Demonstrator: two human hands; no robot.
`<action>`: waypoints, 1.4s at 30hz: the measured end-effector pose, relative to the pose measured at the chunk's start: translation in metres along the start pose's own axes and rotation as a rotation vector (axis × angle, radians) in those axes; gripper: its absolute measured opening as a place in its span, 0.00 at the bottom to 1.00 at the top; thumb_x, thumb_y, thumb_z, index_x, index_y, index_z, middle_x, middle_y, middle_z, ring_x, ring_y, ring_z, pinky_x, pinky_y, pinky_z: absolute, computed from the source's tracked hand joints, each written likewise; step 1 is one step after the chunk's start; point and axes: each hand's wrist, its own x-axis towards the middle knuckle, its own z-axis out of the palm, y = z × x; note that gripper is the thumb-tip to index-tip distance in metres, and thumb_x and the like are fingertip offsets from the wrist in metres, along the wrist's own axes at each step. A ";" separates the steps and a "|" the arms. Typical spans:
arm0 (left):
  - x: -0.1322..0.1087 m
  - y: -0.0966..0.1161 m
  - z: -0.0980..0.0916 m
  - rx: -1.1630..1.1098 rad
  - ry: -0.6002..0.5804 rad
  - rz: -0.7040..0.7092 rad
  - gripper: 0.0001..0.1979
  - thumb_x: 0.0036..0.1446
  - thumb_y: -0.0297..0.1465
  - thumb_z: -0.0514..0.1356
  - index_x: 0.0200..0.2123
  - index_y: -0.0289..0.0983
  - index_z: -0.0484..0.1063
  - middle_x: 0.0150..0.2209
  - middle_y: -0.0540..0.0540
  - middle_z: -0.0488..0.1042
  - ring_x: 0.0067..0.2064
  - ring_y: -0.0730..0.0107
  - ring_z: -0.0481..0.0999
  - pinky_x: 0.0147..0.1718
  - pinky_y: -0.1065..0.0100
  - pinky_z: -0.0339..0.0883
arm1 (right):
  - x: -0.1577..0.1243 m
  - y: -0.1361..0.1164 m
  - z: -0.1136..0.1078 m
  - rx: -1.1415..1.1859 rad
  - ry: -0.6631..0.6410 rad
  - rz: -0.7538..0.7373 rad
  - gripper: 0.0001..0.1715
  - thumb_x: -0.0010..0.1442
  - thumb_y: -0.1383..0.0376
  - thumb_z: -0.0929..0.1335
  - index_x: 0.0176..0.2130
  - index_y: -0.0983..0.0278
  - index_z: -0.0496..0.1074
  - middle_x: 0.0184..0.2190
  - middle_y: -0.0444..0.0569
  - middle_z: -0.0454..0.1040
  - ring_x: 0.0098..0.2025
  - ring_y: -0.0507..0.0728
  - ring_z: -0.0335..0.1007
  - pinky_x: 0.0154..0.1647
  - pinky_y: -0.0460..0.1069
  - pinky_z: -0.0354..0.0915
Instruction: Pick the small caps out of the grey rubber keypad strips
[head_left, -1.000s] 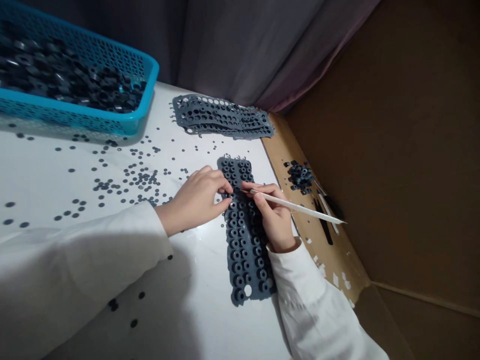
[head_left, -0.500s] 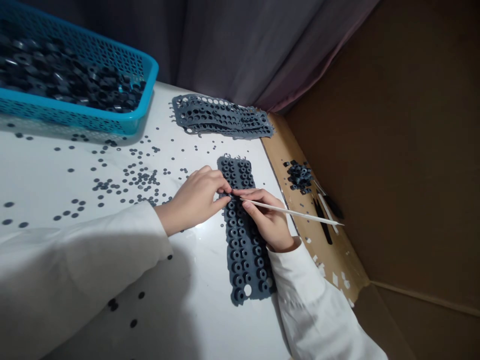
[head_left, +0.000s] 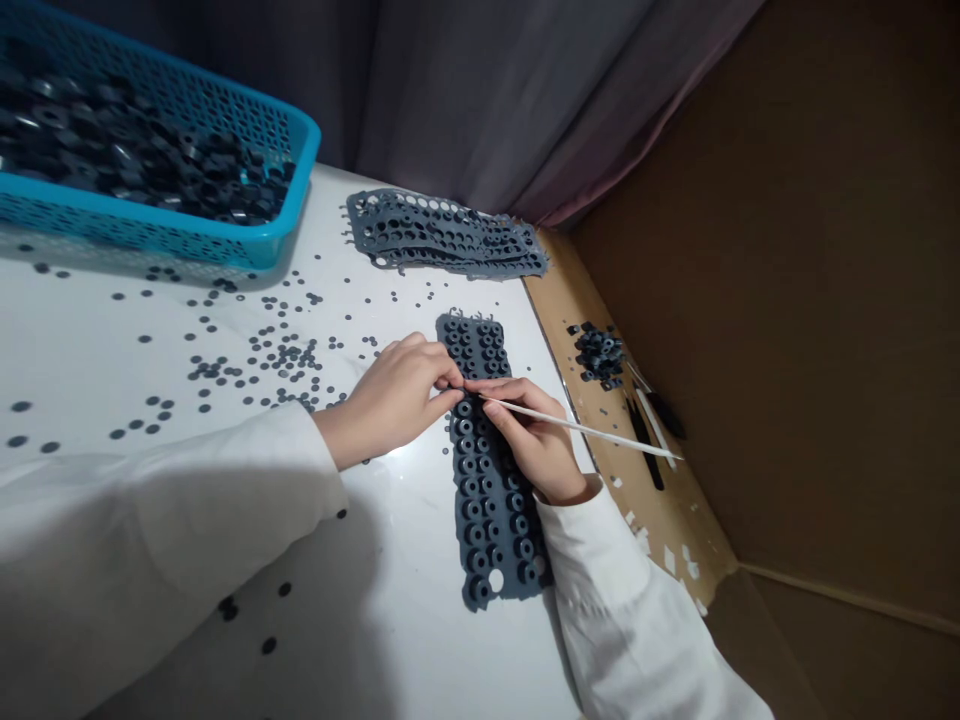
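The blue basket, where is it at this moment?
In the head view, the basket is at the upper left, beside the curtain and beyond the scattered discs.

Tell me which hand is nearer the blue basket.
Left. The left hand is in front and to the right of the blue basket; the right hand is farther right.

A blue perforated plastic basket full of dark rings stands near the far edge of the white tabletop; behind that edge hangs a grey curtain. Small dark discs lie scattered towards the left. Beyond the right edge, cardboard carries a heap of small dark pieces and white scraps.
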 end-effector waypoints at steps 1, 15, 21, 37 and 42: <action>0.000 0.000 0.000 0.000 -0.002 -0.004 0.04 0.59 0.30 0.60 0.33 0.36 0.73 0.34 0.47 0.75 0.42 0.60 0.69 0.40 0.62 0.61 | 0.000 0.000 0.000 -0.002 0.000 0.001 0.03 0.61 0.66 0.69 0.38 0.58 0.74 0.43 0.47 0.80 0.49 0.55 0.76 0.53 0.53 0.69; 0.002 0.002 -0.001 -0.003 -0.026 -0.029 0.07 0.60 0.32 0.58 0.32 0.37 0.74 0.34 0.46 0.76 0.42 0.59 0.70 0.41 0.59 0.61 | 0.001 0.002 0.000 0.005 0.003 0.026 0.02 0.62 0.64 0.68 0.37 0.59 0.73 0.44 0.47 0.80 0.49 0.56 0.76 0.54 0.55 0.69; 0.002 0.002 -0.002 0.000 -0.022 -0.038 0.07 0.59 0.32 0.58 0.31 0.38 0.73 0.34 0.46 0.76 0.42 0.59 0.71 0.41 0.60 0.61 | 0.001 0.000 0.000 -0.071 -0.019 -0.024 0.03 0.64 0.64 0.67 0.38 0.59 0.72 0.45 0.48 0.79 0.49 0.56 0.75 0.53 0.54 0.70; 0.003 0.002 -0.002 -0.001 -0.028 -0.036 0.07 0.59 0.33 0.58 0.32 0.38 0.75 0.33 0.46 0.76 0.41 0.59 0.70 0.41 0.59 0.62 | 0.001 0.000 0.002 -0.043 0.077 -0.028 0.04 0.64 0.62 0.67 0.39 0.58 0.72 0.44 0.49 0.79 0.48 0.57 0.76 0.52 0.56 0.71; 0.002 0.001 -0.002 -0.013 -0.014 -0.025 0.07 0.59 0.32 0.58 0.31 0.38 0.74 0.33 0.47 0.76 0.40 0.60 0.70 0.41 0.60 0.62 | 0.002 -0.001 0.001 -0.008 -0.004 0.014 0.04 0.63 0.62 0.68 0.36 0.59 0.72 0.45 0.49 0.79 0.51 0.57 0.75 0.54 0.56 0.69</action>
